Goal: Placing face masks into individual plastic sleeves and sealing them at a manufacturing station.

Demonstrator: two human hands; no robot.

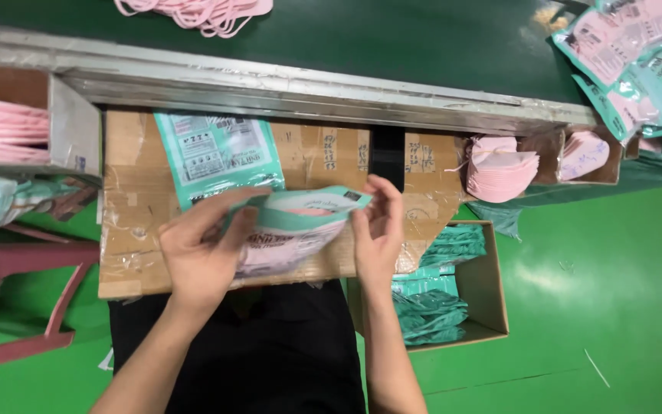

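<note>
We cannot read how the pouch (296, 230) is filled: our left hand (201, 253) covers its left end, and motion blurs its print. The pink masks (201, 11) beyond the far edge of the cardboard worktop (136, 192) are cut by the top edge; the packets (637, 61) at the far right corner run out of view.

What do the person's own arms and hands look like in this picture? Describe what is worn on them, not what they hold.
Both forearms are bare up to the bottom edge of the picture: no sleeves show. The left hand and the right hand wear no gloves. No rings, watch or wristbands can be seen. The fingernails look short and plain. Dark clothing covers the lap below the arms.
</note>
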